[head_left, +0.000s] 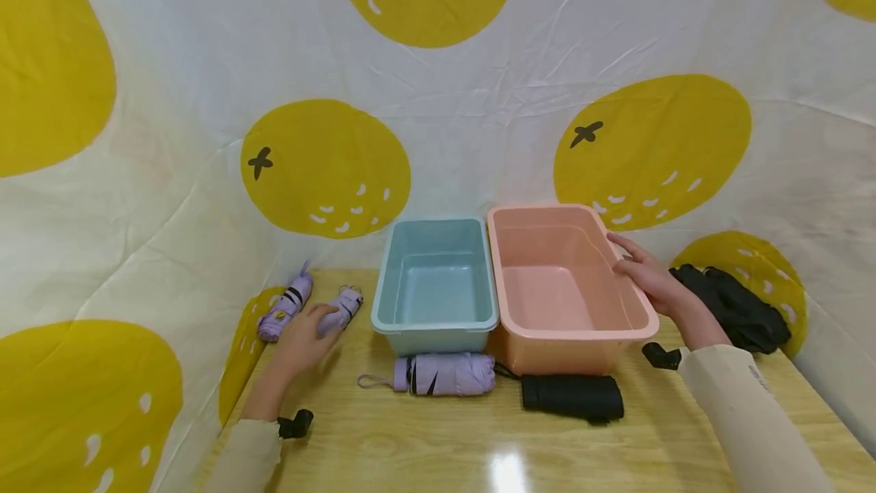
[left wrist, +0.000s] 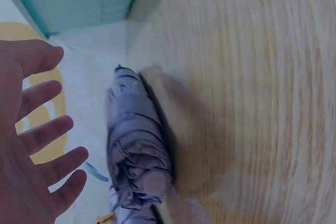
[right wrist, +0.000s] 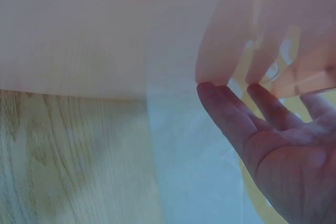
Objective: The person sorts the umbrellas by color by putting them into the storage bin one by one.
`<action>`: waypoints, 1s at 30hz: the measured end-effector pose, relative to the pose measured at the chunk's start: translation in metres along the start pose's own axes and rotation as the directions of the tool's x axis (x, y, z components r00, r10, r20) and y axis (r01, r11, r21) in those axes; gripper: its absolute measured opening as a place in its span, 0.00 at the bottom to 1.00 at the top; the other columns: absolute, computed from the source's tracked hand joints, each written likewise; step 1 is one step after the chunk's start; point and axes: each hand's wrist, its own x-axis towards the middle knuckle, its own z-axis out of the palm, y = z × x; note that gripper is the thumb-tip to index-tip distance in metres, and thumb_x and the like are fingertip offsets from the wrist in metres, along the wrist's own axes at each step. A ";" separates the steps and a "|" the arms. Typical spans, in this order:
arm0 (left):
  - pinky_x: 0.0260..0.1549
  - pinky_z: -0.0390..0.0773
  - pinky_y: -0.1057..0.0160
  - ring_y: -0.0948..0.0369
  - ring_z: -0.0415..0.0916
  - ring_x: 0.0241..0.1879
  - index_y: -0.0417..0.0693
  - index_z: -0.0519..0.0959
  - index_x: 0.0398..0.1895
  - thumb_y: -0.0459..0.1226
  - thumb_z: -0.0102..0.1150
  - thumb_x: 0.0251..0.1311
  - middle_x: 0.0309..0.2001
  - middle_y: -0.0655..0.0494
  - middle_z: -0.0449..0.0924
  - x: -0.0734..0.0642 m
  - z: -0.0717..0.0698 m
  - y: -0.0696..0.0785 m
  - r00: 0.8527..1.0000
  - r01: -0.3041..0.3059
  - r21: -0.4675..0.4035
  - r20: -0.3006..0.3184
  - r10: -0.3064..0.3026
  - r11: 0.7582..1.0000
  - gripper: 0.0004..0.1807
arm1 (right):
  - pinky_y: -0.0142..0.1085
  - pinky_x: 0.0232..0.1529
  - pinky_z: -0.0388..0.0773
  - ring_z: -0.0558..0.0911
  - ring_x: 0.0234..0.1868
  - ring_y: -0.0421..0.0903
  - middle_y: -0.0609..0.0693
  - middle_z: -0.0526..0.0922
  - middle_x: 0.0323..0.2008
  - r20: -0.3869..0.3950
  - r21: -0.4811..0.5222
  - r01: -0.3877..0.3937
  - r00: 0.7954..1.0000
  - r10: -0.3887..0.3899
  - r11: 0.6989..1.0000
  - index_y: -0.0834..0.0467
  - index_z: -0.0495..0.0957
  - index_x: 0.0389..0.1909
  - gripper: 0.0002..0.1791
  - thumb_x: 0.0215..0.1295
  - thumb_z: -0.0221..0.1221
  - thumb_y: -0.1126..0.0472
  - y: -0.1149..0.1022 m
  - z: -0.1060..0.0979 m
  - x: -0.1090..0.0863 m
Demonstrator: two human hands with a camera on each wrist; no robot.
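My left hand [head_left: 301, 337] reaches over a folded grey-lilac umbrella [head_left: 346, 306] on the table's left side. In the left wrist view, that hand [left wrist: 31, 124] has its fingers spread apart, beside the umbrella [left wrist: 139, 135] rather than around it. A second folded purple umbrella [head_left: 286, 304] lies just to the left. Over on the right, my right hand [head_left: 650, 276] rests against the right rim of a pink basin [head_left: 564, 335]. Its fingertips [right wrist: 206, 88] meet the basin's outer wall [right wrist: 94, 40] in the right wrist view, with the fingers extended.
A light blue basin [head_left: 435, 327] stands left of the pink one. In front lie a folded lilac umbrella [head_left: 452, 374] and a folded black umbrella [head_left: 573, 397]. A bunched black item [head_left: 735, 306] sits at the right. A fruit-printed cloth [head_left: 472, 135] hangs behind the wooden table [head_left: 383, 447].
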 end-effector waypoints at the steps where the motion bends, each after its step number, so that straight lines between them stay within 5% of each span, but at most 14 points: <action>1: 0.46 0.73 0.40 0.40 0.75 0.48 0.38 0.78 0.54 0.38 0.68 0.57 0.52 0.41 0.77 0.000 0.001 -0.002 1.000 0.005 0.013 0.007 -0.005 1.000 0.22 | 0.50 0.47 0.78 0.82 0.44 0.46 0.72 0.50 0.69 0.001 -0.002 0.000 1.000 0.000 1.000 0.48 0.35 0.78 0.40 0.74 0.47 0.63 0.000 0.001 0.000; 12: 0.46 0.71 0.37 0.38 0.72 0.52 0.44 0.71 0.65 0.52 0.65 0.58 0.59 0.39 0.71 0.000 0.006 -0.018 0.980 0.087 0.127 0.169 -0.108 0.988 0.36 | 0.50 0.47 0.78 0.82 0.43 0.45 0.70 0.53 0.68 0.010 -0.002 -0.009 1.000 0.009 1.000 0.48 0.35 0.78 0.41 0.74 0.48 0.63 0.002 0.007 0.003; 30: 0.47 0.73 0.41 0.41 0.74 0.50 0.46 0.69 0.68 0.54 0.67 0.55 0.57 0.36 0.71 0.027 0.018 -0.039 0.970 -0.001 0.155 0.240 -0.036 0.988 0.40 | 0.45 0.44 0.80 0.82 0.44 0.48 0.70 0.56 0.65 -0.006 -0.013 0.000 1.000 -0.001 1.000 0.48 0.34 0.78 0.40 0.75 0.46 0.62 -0.002 0.004 -0.003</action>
